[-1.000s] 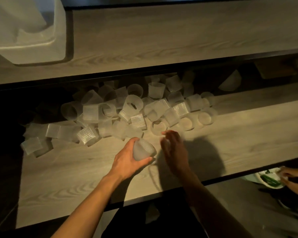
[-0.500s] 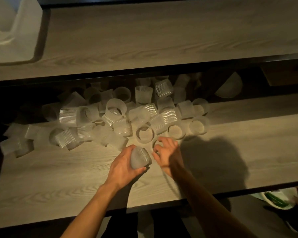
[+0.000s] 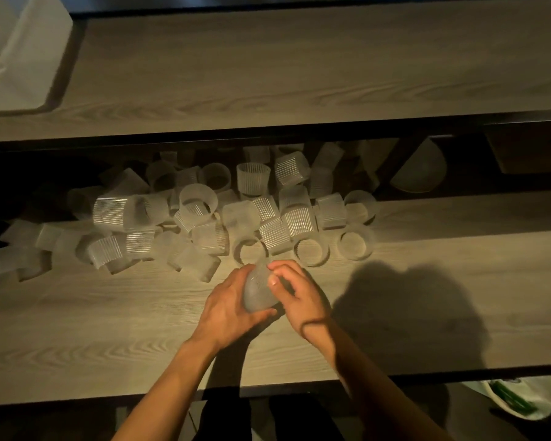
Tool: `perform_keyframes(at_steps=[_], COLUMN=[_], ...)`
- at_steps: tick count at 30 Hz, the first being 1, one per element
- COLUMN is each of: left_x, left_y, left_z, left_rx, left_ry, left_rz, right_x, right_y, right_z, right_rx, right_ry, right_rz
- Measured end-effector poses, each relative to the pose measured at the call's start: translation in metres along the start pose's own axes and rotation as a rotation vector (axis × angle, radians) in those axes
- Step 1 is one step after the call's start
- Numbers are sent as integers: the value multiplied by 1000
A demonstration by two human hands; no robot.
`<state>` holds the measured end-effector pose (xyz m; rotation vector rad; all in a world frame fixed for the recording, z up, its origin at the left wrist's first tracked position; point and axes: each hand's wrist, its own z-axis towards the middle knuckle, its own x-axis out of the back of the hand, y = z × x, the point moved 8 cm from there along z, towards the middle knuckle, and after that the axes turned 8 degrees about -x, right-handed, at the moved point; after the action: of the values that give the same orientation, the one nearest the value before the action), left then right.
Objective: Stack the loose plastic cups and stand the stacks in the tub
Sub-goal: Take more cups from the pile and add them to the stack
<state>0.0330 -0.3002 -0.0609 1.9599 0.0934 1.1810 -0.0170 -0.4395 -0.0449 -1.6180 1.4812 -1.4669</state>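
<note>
A heap of several loose ribbed translucent plastic cups (image 3: pixel 204 218) lies across the lower wooden shelf (image 3: pixel 109 329), some upright, some on their sides. Just in front of the heap my left hand (image 3: pixel 226 310) grips a small stack of cups (image 3: pixel 258 292) tilted on its side. My right hand (image 3: pixel 295 292) holds the same stack from the right, thumb and fingers curled round its upper end. The white plastic tub (image 3: pixel 19 49) stands on the upper shelf at the far left, cut off by the frame.
The upper wooden shelf (image 3: pixel 299 65) overhangs the back of the cup heap. A pale bowl-like thing (image 3: pixel 420 170) lies in the dark at the back right. A white bag with green contents (image 3: pixel 522 397) sits below the shelf's front edge at the lower right.
My right hand has come in from the heap and closed on the stack in my left hand. Both hands drew slightly toward me.
</note>
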Motion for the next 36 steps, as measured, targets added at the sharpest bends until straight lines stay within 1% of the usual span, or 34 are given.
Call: perform_keyframes(at_steps=[5,8,11,12,13,14,15,16,17,19,20,21,22,24,26,27,28,29,32,36], left_x=[-8,-6,-5,-5,-5,-5,-5,-5,-4,-5,-6,-7,-8,-9,-10,-10,-11,-11,-13,-15], left_y=[5,12,16,16,15,12,11,9,7,7,8,9,10,11,11,12,12,13,20,27], left_z=[-6,-6,-1,0,2,3,4,5,6,8,9,10,12,14,18,20,21,23,28,32], left_rx=[56,98,82,74,71,75,83,92,100,98,90,81,76,72,81,82,80,76,46,22], left_ry=[44,103,96,84,77,70,65,65,69,72,73,73,69,66,58,52,49,48,37,14], left_rz=[-163,-249,-232,-207,-172,-136,-113,-101,-99,-105,-105,-101,-95,-81,-61,-46,-35,-30,-19,-12], right_x=[6,3,-5,1,13,29,47,59,62,50,46,45,47,59,74,77,73,66,56,64], right_y=[-1,-3,-9,-9,-8,-4,2,4,7,21,29,33,33,25,20,19,18,13,7,1], right_z=[-6,-11,-18,-17,-13,-9,-4,3,12,26,31,33,34,30,24,21,18,15,11,15], right_rx=[3,-21,-3,-26,-55,-87,-93,-67,-29,31,49,65,86,94,0,-69,-121,-140,-138,-77], right_ry=[-48,-60,-179,-172,-91,45,205,305,296,110,51,37,55,170,243,221,159,92,3,7], right_rz=[33,65,-24,-24,-4,9,-34,-143,-296,-619,-726,-774,-771,-641,-348,-156,14,114,133,98])
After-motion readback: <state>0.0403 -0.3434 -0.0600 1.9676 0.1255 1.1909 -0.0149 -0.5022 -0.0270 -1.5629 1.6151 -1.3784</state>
